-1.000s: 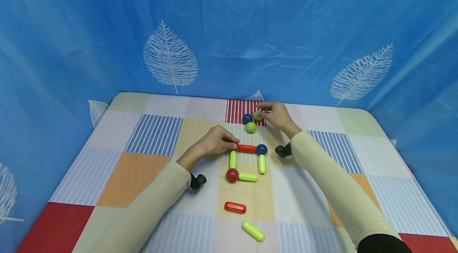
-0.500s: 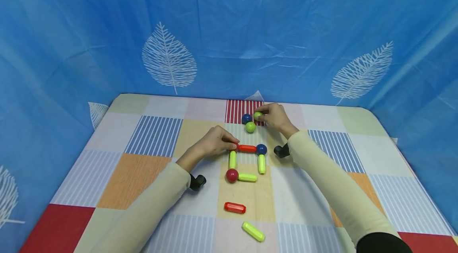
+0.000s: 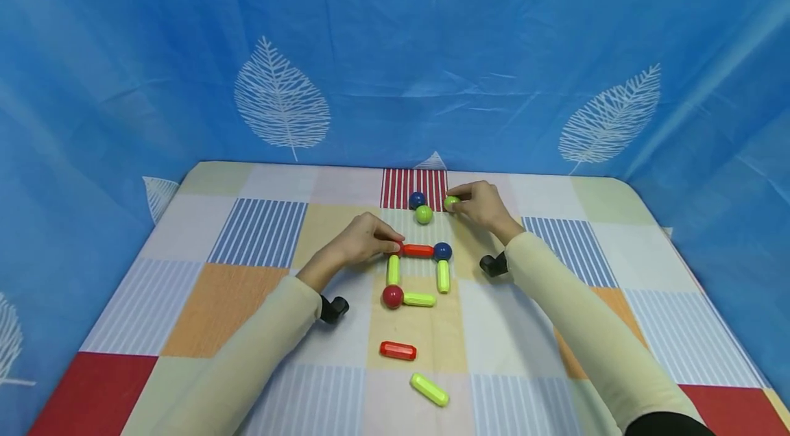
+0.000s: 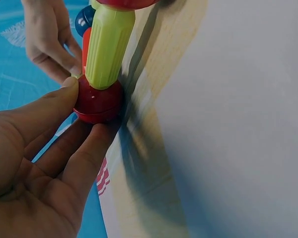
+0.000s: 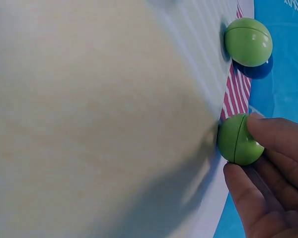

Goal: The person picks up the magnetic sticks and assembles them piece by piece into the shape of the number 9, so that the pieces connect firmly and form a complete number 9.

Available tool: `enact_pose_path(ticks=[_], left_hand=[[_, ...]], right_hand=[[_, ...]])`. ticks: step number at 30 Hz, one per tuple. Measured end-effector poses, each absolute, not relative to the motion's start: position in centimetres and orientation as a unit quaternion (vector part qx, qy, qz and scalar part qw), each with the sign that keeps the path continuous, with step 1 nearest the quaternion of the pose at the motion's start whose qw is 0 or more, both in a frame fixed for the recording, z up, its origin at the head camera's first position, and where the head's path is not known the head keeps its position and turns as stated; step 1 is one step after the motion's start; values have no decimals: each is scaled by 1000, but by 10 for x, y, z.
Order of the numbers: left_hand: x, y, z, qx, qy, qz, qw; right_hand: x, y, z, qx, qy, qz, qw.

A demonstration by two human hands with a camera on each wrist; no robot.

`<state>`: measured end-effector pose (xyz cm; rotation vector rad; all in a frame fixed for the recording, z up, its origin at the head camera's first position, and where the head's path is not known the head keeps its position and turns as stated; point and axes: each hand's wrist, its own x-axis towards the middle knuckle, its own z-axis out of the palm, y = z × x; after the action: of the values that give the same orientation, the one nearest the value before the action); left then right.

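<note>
My left hand [image 3: 364, 238] pinches a red ball [image 4: 98, 101] between thumb and fingers. This ball is the far left corner of a flat shape of toy rods and balls. From it a red rod [image 3: 419, 251] runs to a blue ball [image 3: 442, 251], and a yellow-green rod [image 3: 393, 270] runs to a nearer red ball [image 3: 392, 297]. Two more yellow-green rods extend from those balls, their outer ends unjoined. Farther back, my right hand [image 3: 484, 204] pinches a green ball [image 5: 236, 139]. Left of it lie another green ball [image 3: 424, 214] and a blue ball [image 3: 417, 200].
A loose red rod [image 3: 398, 351] and a loose yellow-green rod [image 3: 429, 389] lie nearer the front. Patchwork cloth [image 3: 247, 306] covers the table. A blue leaf-patterned curtain [image 3: 382, 79] hangs behind and at both sides.
The right hand has drawn its green ball to the right, widening the gap to the other two balls. The left hand keeps its grip on the red ball. The head view has shifted slightly.
</note>
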<state>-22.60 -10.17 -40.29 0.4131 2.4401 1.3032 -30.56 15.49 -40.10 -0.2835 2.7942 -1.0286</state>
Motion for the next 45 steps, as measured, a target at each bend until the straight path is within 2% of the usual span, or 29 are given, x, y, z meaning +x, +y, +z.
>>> enact_pose_path(ticks=[20,27,45], left_hand=[[-225,-105,-404,170,866,443,161],[-225,-103,-403,159,867,443,162],[-223,-103,-402,173,863,450,154]], right_hand=[[-263,186,-403,-59,935,-344,68],[-244,197,-406,-80,942,-323,41],[-201,213,-409,-109,933,-342,15]])
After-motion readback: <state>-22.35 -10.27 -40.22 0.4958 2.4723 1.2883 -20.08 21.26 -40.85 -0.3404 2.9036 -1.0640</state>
